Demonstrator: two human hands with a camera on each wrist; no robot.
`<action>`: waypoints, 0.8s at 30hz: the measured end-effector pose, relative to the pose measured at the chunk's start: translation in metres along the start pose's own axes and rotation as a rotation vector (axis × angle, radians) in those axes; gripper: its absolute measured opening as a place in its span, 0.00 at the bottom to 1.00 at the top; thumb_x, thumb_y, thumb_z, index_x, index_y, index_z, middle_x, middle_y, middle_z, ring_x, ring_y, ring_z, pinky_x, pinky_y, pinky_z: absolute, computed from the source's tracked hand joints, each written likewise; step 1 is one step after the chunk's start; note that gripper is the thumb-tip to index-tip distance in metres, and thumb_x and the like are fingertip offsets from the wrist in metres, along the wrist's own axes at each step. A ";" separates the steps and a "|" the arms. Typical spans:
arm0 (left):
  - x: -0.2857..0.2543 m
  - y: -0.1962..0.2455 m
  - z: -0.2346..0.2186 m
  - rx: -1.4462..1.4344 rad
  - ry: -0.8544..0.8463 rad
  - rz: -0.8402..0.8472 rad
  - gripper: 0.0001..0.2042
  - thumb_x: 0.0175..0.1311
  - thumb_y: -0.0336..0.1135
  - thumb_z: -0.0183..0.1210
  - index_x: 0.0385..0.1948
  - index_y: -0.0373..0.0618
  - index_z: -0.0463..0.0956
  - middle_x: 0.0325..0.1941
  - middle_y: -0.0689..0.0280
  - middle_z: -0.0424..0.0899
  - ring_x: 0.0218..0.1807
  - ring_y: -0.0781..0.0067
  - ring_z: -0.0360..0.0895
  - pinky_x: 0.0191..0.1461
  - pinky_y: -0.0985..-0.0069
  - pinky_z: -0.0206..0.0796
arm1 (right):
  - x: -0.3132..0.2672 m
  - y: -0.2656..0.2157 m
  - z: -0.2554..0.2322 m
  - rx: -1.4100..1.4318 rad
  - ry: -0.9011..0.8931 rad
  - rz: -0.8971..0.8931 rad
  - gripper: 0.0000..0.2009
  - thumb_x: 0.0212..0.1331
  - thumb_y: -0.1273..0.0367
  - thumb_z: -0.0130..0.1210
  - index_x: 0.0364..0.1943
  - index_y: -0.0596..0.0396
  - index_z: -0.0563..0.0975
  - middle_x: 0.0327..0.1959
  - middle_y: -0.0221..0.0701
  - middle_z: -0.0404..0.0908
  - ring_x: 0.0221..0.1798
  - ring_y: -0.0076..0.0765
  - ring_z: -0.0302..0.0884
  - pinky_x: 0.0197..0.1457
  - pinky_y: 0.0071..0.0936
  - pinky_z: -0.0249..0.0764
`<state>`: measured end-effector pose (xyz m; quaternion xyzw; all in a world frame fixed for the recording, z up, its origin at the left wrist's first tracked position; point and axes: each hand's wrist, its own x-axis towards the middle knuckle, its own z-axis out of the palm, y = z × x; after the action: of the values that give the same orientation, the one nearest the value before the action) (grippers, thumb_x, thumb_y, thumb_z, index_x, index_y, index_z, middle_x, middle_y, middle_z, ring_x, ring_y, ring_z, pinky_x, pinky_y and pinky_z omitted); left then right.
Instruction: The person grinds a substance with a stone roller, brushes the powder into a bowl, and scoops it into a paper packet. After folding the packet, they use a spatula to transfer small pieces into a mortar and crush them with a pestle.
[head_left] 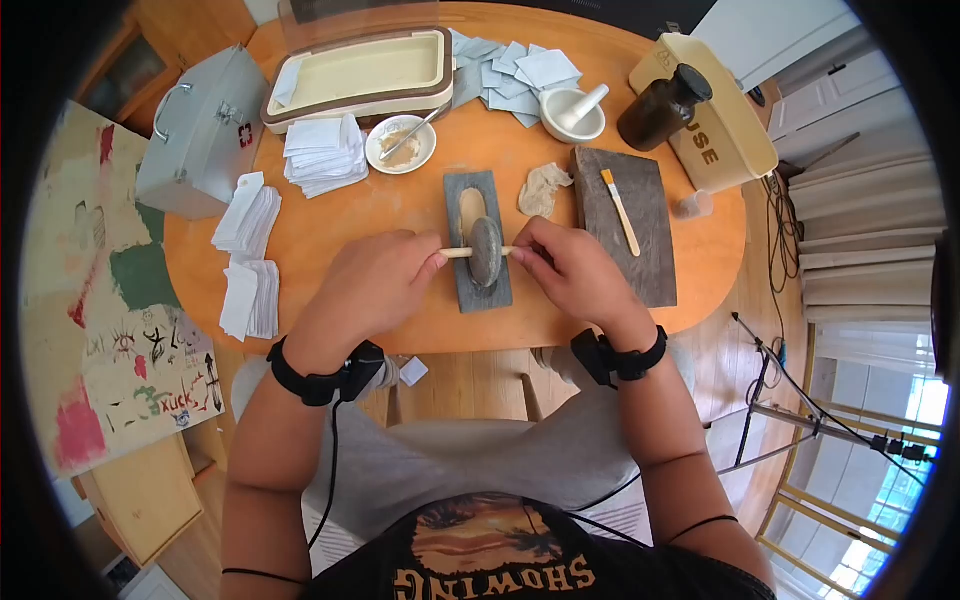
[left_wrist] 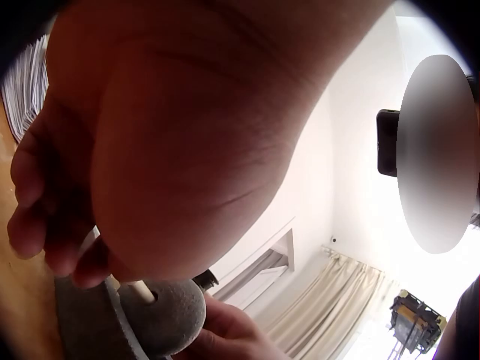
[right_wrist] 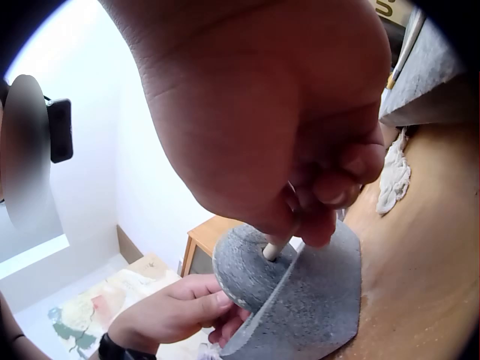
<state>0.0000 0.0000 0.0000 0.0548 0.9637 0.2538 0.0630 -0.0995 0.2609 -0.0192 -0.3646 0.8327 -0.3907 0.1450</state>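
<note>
A grey stone grinding wheel (head_left: 486, 252) stands on edge in the hollow of a long stone grinding trough (head_left: 465, 181). Pale powder (head_left: 470, 207) lines the trough's far end. From the left, my left hand (head_left: 375, 280) grips one end of the wheel's wooden axle (head_left: 457, 253). My right hand (head_left: 572, 272) pinches the other end between thumb and fingers. In the right wrist view, the stone wheel (right_wrist: 247, 262) sits inside the trough (right_wrist: 319, 300) with the axle end (right_wrist: 276, 247) under my fingers. The left wrist view shows the wheel (left_wrist: 172, 322) below my palm.
Right of the trough lie a crumpled cloth (head_left: 544, 190) and a dark slab (head_left: 640, 270) bearing a brush (head_left: 621, 215). Behind stand a powder dish (head_left: 420, 163), a mortar (head_left: 590, 128) with pestle, a brown bottle (head_left: 650, 115) and a cream tray (head_left: 360, 112). Paper stacks (head_left: 320, 160) lie left.
</note>
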 end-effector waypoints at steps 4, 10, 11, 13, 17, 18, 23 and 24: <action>0.012 -0.010 0.005 0.046 0.031 -0.029 0.11 0.80 0.41 0.56 0.39 0.44 0.77 0.34 0.51 0.84 0.39 0.40 0.82 0.41 0.47 0.70 | 0.018 0.001 0.000 -0.069 0.060 -0.020 0.08 0.74 0.67 0.62 0.42 0.58 0.79 0.33 0.45 0.85 0.37 0.58 0.83 0.40 0.47 0.76; 0.024 -0.021 0.005 0.068 0.141 -0.037 0.11 0.81 0.41 0.54 0.40 0.44 0.77 0.35 0.52 0.84 0.40 0.40 0.82 0.43 0.47 0.71 | 0.027 0.004 0.007 -0.106 0.112 0.027 0.08 0.74 0.66 0.61 0.42 0.57 0.79 0.35 0.46 0.86 0.40 0.62 0.85 0.42 0.51 0.78; 0.023 -0.020 0.005 0.071 0.129 -0.029 0.11 0.81 0.41 0.55 0.40 0.44 0.77 0.35 0.52 0.84 0.41 0.40 0.82 0.43 0.47 0.71 | 0.026 0.003 0.007 -0.116 0.108 0.032 0.08 0.74 0.66 0.61 0.42 0.57 0.79 0.35 0.46 0.86 0.40 0.62 0.85 0.42 0.51 0.78; 0.020 -0.017 0.004 0.073 0.120 -0.019 0.11 0.80 0.40 0.55 0.40 0.43 0.77 0.35 0.52 0.84 0.41 0.41 0.82 0.43 0.48 0.71 | 0.020 0.001 0.006 -0.102 0.120 0.022 0.08 0.74 0.66 0.62 0.42 0.57 0.79 0.34 0.46 0.86 0.40 0.62 0.85 0.42 0.51 0.78; 0.011 -0.006 -0.001 0.018 0.146 -0.032 0.09 0.79 0.38 0.57 0.41 0.42 0.77 0.36 0.52 0.84 0.42 0.41 0.82 0.44 0.49 0.71 | 0.012 -0.003 0.008 -0.046 0.181 0.011 0.08 0.73 0.67 0.62 0.43 0.57 0.80 0.34 0.45 0.86 0.39 0.62 0.84 0.41 0.50 0.78; 0.009 -0.003 -0.002 -0.011 0.176 -0.043 0.08 0.78 0.37 0.57 0.41 0.42 0.77 0.36 0.52 0.84 0.42 0.41 0.82 0.44 0.50 0.71 | 0.011 -0.005 0.008 -0.046 0.184 0.011 0.08 0.73 0.67 0.62 0.43 0.57 0.80 0.34 0.45 0.86 0.39 0.62 0.84 0.41 0.50 0.78; 0.003 -0.007 -0.009 0.011 0.214 0.001 0.09 0.78 0.38 0.57 0.41 0.41 0.78 0.38 0.53 0.85 0.42 0.42 0.83 0.44 0.49 0.71 | 0.016 -0.012 0.012 0.030 0.188 0.000 0.08 0.73 0.67 0.63 0.42 0.57 0.79 0.35 0.44 0.85 0.39 0.59 0.84 0.41 0.48 0.78; 0.003 -0.008 -0.009 0.027 0.190 -0.022 0.11 0.79 0.40 0.56 0.41 0.41 0.78 0.38 0.54 0.86 0.42 0.43 0.83 0.44 0.48 0.71 | 0.017 -0.012 0.012 0.032 0.198 0.004 0.08 0.73 0.67 0.63 0.42 0.57 0.79 0.35 0.44 0.85 0.39 0.59 0.84 0.41 0.48 0.78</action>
<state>-0.0046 -0.0105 0.0037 0.0206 0.9691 0.2442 -0.0267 -0.0986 0.2370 -0.0171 -0.3202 0.8373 -0.4378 0.0688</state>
